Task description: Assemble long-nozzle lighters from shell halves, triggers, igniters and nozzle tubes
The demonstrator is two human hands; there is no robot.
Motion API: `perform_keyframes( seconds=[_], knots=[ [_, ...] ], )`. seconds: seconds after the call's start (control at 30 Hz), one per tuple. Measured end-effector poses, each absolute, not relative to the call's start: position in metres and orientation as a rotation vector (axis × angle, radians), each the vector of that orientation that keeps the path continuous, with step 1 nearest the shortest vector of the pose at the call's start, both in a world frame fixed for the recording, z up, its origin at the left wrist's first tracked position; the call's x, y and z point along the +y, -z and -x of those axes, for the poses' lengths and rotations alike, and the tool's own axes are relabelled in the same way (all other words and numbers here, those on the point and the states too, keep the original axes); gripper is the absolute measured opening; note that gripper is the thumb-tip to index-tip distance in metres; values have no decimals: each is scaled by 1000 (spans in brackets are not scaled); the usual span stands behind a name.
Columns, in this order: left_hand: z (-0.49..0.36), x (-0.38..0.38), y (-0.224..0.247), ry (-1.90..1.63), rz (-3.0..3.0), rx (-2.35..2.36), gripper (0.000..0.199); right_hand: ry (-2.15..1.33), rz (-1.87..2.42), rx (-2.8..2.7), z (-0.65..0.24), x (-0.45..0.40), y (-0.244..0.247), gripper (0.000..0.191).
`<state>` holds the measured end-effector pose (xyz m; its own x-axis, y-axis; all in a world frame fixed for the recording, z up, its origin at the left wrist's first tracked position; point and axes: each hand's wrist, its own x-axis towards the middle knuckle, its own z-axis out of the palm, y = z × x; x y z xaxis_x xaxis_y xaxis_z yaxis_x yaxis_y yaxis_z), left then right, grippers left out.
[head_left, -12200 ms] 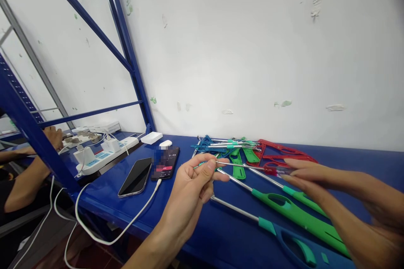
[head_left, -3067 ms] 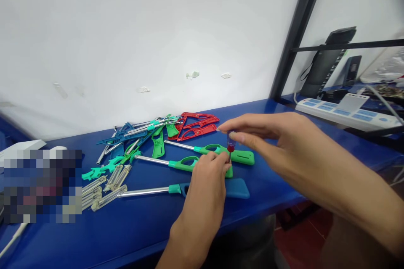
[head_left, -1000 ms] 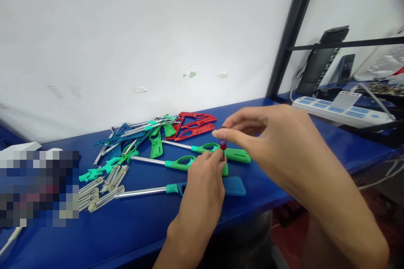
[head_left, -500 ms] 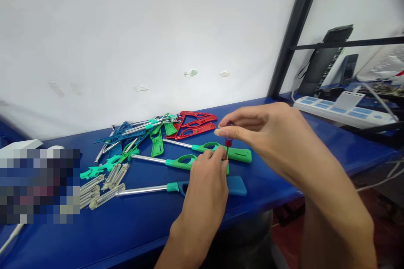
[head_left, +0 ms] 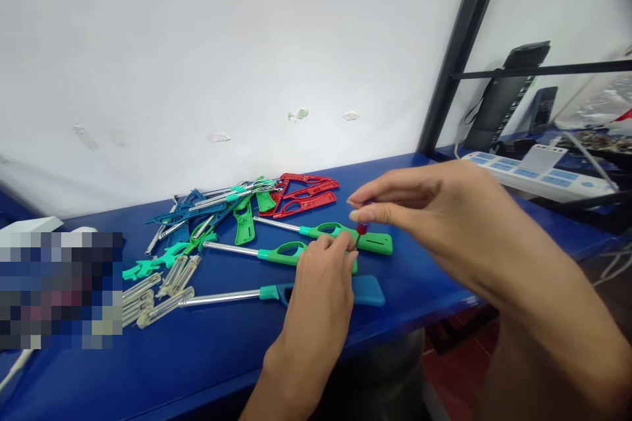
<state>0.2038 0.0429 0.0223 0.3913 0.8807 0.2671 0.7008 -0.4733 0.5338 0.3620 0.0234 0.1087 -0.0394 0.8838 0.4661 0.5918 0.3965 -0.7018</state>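
My left hand is closed over the handle of a green gas lighter, pressing it to the table; its silver tube points left. Between the thumb and fingers of my right hand is a small screwdriver with a red and dark handle, held nearly upright. Its shaft runs down to the end of that lighter's handle, by my left fingertips; the tip itself is hidden. Behind lies a second green lighter. Nearer to me, partly under my left wrist, is a blue lighter.
A pile of blue and green lighter parts lies at the back left, beside red casing halves. Clear plastic fuel tanks and teal pieces lie at left. A white power strip stands behind the black frame.
My right hand has shifted slightly right with the screwdriver, which now leans a little more, and its wrist has turned. My left hand stays on the green lighter.
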Motion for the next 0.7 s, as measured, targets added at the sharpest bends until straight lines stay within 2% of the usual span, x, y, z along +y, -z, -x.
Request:
perform_keyframes(
  seconds=[0.23,0.37,0.47,0.7],
  knots=[
    [-205,45,-23,-722,-2307,1376,21,-98,1378,-1813,-362,20,-112,2],
    [-207,46,-23,-709,-2302,1397,21,-215,1209,-2001,-363,23,-107,26],
    [-206,45,-22,-723,-2301,1386,21,-245,1146,-2010,-367,26,-104,35],
    [-204,43,-18,-761,-2282,1362,20,-167,1174,-1981,-367,22,-110,21]
  ],
)
